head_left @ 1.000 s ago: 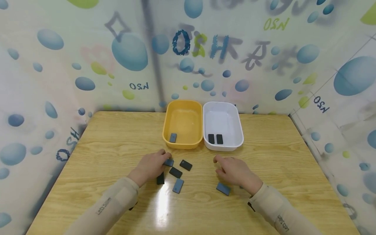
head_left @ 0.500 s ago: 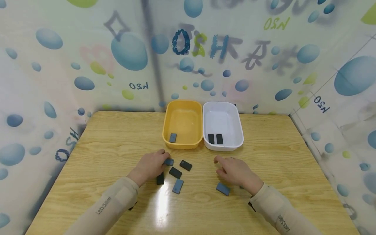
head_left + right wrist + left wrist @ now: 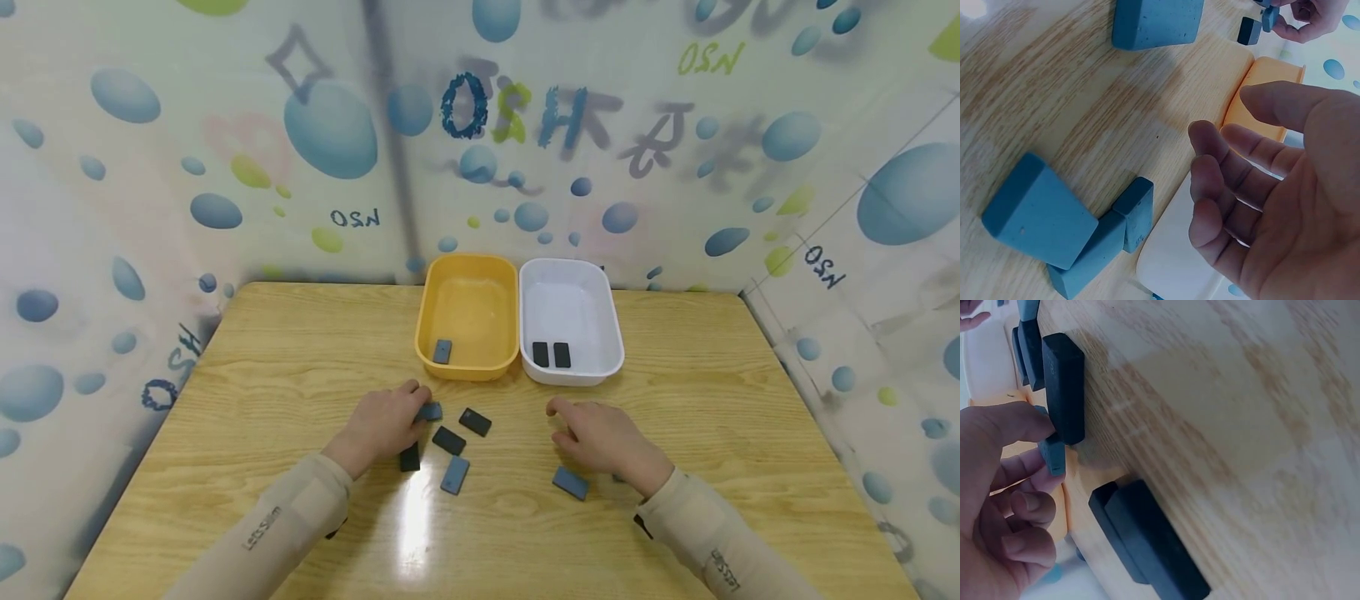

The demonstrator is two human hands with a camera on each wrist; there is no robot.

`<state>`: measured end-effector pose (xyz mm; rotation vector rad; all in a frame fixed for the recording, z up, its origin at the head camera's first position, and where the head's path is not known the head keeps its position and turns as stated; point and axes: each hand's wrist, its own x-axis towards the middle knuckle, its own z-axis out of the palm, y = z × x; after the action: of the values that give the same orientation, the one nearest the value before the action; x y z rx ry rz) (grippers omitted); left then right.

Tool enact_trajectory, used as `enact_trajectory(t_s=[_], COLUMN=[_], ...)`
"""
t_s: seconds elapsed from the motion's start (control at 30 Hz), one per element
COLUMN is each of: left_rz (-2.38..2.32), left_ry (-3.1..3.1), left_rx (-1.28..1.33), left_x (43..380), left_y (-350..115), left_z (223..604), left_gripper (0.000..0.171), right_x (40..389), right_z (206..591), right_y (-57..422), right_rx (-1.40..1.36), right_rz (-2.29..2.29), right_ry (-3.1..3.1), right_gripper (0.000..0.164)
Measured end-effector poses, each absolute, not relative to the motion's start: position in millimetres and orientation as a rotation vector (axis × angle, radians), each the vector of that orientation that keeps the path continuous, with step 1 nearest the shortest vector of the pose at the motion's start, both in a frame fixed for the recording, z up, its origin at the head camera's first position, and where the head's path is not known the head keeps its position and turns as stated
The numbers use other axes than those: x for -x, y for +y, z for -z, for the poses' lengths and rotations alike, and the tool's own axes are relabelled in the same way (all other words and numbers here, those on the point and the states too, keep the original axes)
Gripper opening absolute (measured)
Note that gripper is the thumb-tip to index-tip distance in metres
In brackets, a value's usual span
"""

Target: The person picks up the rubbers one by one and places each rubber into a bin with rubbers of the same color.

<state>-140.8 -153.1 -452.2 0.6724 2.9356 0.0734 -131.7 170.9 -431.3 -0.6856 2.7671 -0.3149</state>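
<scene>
One bench [image 3: 675, 375] carries everything at work: the yellow tub [image 3: 468, 372] near its far edge and, just right of the yellow tub, the white tub [image 3: 572, 377]. Just on the person's side of the yellow tub, the left hand [image 3: 382, 423] pinches the held block [image 3: 1055, 455], a blue one, between thumb and fingers; whether it clears the bench is hard to tell. Also on that side, but well right of the yellow tub, the right hand [image 3: 603, 435] grips nothing, its fingers loosely bent.

Judging by the blocks, the work is at an early stage. Three are in: one blue block [image 3: 442, 352] inside the yellow tub, two black blocks [image 3: 562, 355] in its neighbour. More are left outside, all nearer the person than the yellow tub: three loose black blocks [image 3: 449, 441], a near blue block [image 3: 454, 474] and, farther right, a lone blue block [image 3: 571, 482]. Wrist views add two dark blocks [image 3: 1160, 544] by the left hand and three blue blocks [image 3: 1038, 215] by the right, mostly hidden from the head view.
</scene>
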Motion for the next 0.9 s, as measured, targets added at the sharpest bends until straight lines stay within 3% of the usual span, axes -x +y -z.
enact_trajectory(t_s=[0.47, 0.9], left_rz=[-0.112, -0.107], left_ry=[2.93, 2.922], left_rx=[-0.628, -0.63], left_x=[139.8, 139.1], left_y=[-150.8, -144.0], left_z=[448.8, 446.1], left_gripper=[0.026, 0.044], right_x=[131.1, 132.4], right_z=[431.8, 430.3], right_y=[172.2, 177.7], right_rx=[0.687, 0.722], right_rz=[0.323, 0.346], right_ry=[2.758, 2.76], right_gripper=[0.028, 0.03])
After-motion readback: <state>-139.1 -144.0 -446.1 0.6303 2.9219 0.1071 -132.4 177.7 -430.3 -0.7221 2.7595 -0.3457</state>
